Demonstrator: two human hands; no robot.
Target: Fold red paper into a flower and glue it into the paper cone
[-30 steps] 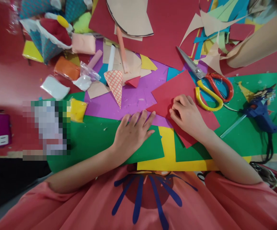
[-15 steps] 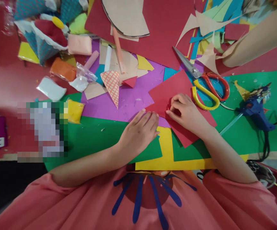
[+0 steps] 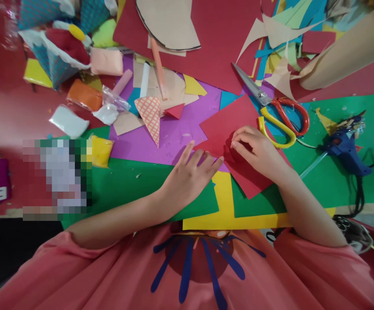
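A red paper sheet [image 3: 253, 183] with a notched left edge lies turned at an angle over purple, yellow and green sheets. My left hand [image 3: 191, 178] is open, its fingers spread over the purple sheet [image 3: 174, 146] and the notched edge of the red one. Just above the red paper, my right hand [image 3: 254, 148] has its fingers curled and the tips of thumb and forefinger close together; whether anything is between them I cannot make out. Beyond it rest scissors [image 3: 260, 95] with one yellow and one red handle.
A blue glue gun [image 3: 345, 148] lies on green paper [image 3: 310, 185] at right, near a brown paper roll [image 3: 345, 51]. Patterned paper cones [image 3: 150, 116], bagged clay pieces [image 3: 69, 121] and a beige cut-out [image 3: 174, 21] are spread across the left and back.
My left fingers have spread and lifted, reaching slightly to the right. My right hand's fingertips have shifted up and to the right, away from the notched edge of the red paper.
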